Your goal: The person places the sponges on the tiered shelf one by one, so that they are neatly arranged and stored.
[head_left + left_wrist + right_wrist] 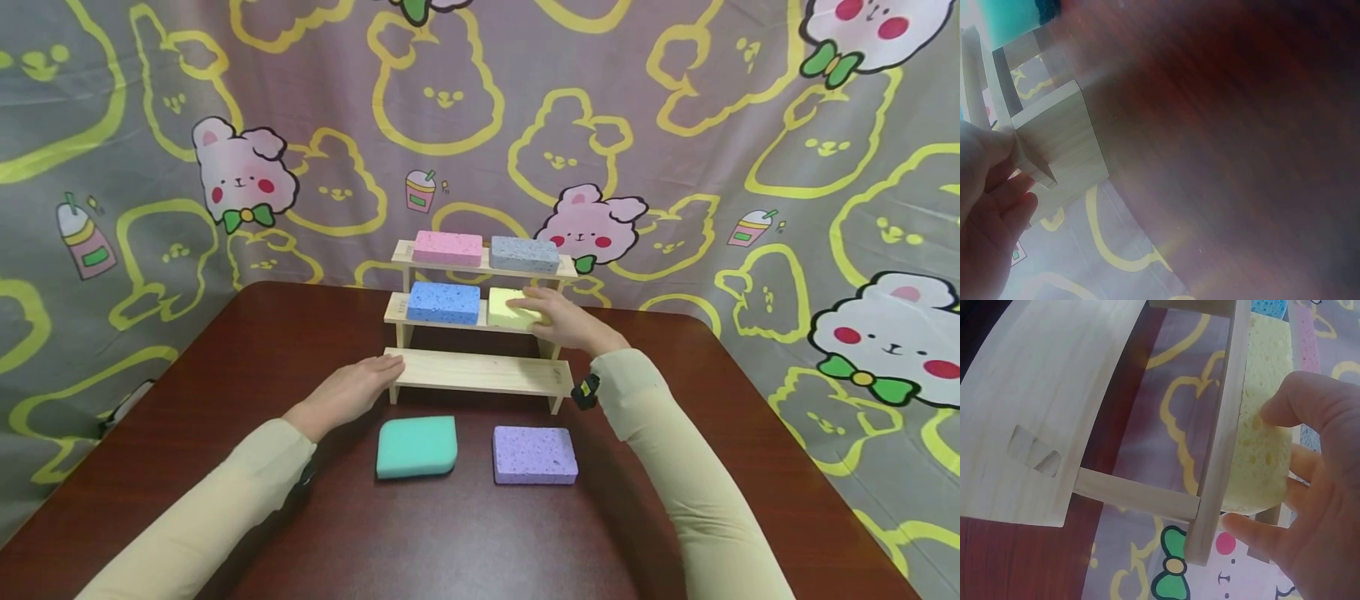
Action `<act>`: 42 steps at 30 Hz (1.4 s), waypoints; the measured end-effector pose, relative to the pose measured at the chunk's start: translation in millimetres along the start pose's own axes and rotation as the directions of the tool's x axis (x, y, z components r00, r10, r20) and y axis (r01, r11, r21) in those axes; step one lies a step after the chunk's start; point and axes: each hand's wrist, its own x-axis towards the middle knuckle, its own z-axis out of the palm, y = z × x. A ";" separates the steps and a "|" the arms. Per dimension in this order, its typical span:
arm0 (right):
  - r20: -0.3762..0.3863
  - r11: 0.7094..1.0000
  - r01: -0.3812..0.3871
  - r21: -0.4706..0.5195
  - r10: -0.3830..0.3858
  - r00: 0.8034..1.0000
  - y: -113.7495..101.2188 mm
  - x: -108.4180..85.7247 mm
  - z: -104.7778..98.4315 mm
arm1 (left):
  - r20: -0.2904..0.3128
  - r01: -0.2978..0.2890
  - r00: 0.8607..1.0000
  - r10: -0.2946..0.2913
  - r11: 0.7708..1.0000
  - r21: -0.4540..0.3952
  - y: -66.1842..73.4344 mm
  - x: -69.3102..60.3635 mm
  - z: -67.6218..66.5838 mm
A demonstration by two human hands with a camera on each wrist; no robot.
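Note:
A three-tier wooden stand point(480, 372) is on the table. My left hand point(351, 392) pinches the left end of its lowest shelf; in the left wrist view, the thumb and fingers lie on opposite sides of the board point(1035, 164). On the right half of the middle shelf sits a pale yellow sponge point(504, 315). My right hand point(568, 321) holds this sponge, the thumb on its front face and fingers at its back and side in the right wrist view. Left of it, a blue sponge point(444, 303) rests on the same shelf.
Pink point(448, 248) and grey point(525, 255) sponges occupy the top shelf. On the table before the stand lie a teal sponge point(417, 447) and a purple sponge point(535, 456). Behind the dark wooden table point(480, 542) hangs a patterned curtain point(450, 100).

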 end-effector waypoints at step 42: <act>-0.053 0.979 0.128 0.161 -0.121 0.991 -43.3 -97.5 21.4 | -0.015 -0.015 1.000 0.016 1.000 0.020 -0.8 0.2 0.9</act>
